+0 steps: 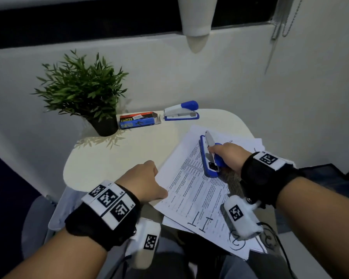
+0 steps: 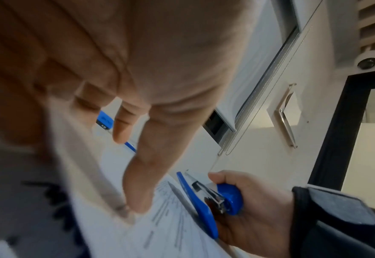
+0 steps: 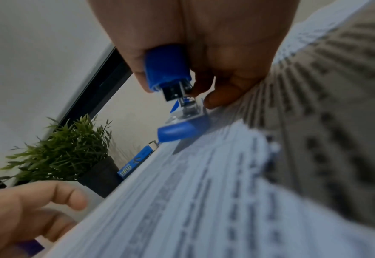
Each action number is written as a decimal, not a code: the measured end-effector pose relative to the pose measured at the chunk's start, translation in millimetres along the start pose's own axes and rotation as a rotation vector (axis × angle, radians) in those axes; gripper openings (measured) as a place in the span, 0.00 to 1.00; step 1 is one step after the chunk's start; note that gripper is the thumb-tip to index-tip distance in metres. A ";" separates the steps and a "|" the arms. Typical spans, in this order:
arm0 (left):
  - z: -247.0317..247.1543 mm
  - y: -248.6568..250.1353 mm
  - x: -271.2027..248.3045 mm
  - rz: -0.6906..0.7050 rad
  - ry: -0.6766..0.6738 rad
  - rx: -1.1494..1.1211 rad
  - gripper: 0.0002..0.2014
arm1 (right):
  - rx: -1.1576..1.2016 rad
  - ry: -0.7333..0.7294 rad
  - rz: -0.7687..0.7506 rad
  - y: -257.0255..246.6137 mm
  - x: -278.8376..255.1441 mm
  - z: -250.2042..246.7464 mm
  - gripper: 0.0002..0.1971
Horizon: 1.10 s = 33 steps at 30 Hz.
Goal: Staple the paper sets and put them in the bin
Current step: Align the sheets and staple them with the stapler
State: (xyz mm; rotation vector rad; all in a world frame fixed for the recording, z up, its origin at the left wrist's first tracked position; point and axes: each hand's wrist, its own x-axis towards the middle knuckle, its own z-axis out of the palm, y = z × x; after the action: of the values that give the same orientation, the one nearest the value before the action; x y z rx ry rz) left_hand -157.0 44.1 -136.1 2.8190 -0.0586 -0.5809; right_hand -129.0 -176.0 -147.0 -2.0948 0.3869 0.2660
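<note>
Your right hand (image 1: 229, 156) grips a blue and white stapler (image 1: 210, 156) by its rear end, fingers curled round it, with the stapler lying on top of the printed paper stack (image 1: 197, 190) near the stack's far corner; your left hand (image 1: 147, 180) sits at the stack's left edge, thumb stretched onto the top sheet and fingers loosely bent over the cream table (image 1: 117, 158), gripping nothing. At the table's far edge stand a second stapler (image 1: 181, 111), a box of staples (image 1: 138, 120) just left of it, and a potted plant (image 1: 83, 91) beside the box; the papers overhang the table's near edge toward your lap.
</note>
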 end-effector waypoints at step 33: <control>-22.8 -39.5 25.4 -0.193 0.359 -0.339 0.25 | 0.655 -0.069 0.196 18.6 -4.9 -30.6 0.06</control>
State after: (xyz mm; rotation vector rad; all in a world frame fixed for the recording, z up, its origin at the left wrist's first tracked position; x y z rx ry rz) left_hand -125.2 85.5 -135.9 2.5619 0.3487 -0.0987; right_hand -139.4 -210.4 -144.0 -1.4046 0.5533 0.2792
